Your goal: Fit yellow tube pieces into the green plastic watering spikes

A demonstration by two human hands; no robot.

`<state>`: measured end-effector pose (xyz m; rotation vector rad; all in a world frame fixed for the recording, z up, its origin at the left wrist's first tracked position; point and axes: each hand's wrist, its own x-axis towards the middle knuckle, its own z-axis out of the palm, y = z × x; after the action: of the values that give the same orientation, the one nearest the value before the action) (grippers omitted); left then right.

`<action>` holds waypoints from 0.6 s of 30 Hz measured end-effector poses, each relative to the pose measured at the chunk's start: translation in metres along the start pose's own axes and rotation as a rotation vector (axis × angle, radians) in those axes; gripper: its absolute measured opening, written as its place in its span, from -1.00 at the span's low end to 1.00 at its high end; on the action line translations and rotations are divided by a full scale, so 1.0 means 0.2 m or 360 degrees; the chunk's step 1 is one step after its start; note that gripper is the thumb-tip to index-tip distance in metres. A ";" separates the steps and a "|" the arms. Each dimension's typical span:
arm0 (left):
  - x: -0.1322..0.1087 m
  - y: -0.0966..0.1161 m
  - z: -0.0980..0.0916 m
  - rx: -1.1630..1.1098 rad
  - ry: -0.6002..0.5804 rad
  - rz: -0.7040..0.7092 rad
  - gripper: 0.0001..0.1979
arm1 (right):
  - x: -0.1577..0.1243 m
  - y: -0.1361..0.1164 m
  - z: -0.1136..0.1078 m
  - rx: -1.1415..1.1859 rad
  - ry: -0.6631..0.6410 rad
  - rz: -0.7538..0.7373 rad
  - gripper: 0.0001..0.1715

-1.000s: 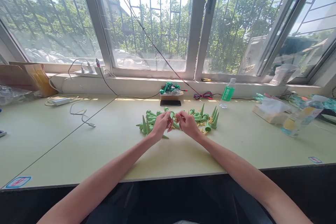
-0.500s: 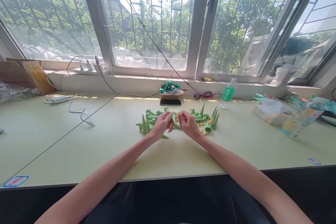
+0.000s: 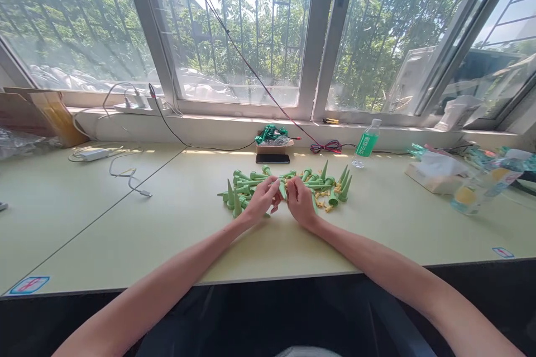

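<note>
My left hand (image 3: 262,199) is closed on a green plastic spike (image 3: 282,189), which points downward between my two hands. Close beside it, my right hand (image 3: 301,203) pinches its thumb and fingers together near the spike's upper end; what lies in that pinch is too small and hidden to make out. Around both hands lies a pile of similar green spikes (image 3: 324,170), some standing upright and others on their sides. Small yellow pieces (image 3: 329,208) are scattered among them, mostly to the right of my right hand.
Behind the pile lies a black phone (image 3: 272,159), with a small box (image 3: 274,149) of green items beyond it. A water bottle (image 3: 365,144) stands at the back right, near a tissue box (image 3: 433,175). A white cable (image 3: 132,178) lies on the left.
The spike between my hands shows more fully now, tip downward. My right hand has turned slightly and moved a little lower; both hands stay close together. The camera view has shifted slightly.
</note>
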<state>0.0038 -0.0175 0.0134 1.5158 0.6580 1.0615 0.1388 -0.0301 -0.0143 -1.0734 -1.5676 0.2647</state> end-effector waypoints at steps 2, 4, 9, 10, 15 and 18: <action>-0.01 0.00 0.00 0.0047 0.0000 0.0017 -0.68 | -0.01 0.00 0.00 0.0031 -0.0011 -0.0005 -0.62; -0.01 -0.01 0.00 0.0060 -0.0010 0.0034 -0.68 | -0.02 0.00 0.01 0.0063 -0.0027 -0.0009 -0.62; -0.02 -0.02 0.01 0.0070 0.0018 0.0053 -0.67 | -0.02 -0.01 0.00 0.0121 -0.0075 0.0037 -0.62; -0.02 -0.02 0.01 0.0073 0.0032 0.0054 -0.67 | -0.03 -0.01 0.00 0.0126 -0.0087 0.0047 -0.61; -0.03 -0.01 0.01 0.0197 0.0086 0.0099 -0.68 | -0.04 0.02 -0.01 0.0170 -0.0162 0.0057 -0.58; -0.03 -0.01 0.01 0.0203 0.0074 0.0116 -0.67 | -0.04 0.03 -0.01 0.0206 -0.0197 0.0027 -0.56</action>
<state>0.0027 -0.0236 0.0093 1.6396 0.7191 1.1307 0.1433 -0.0346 -0.0232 -0.9854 -1.6286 0.4456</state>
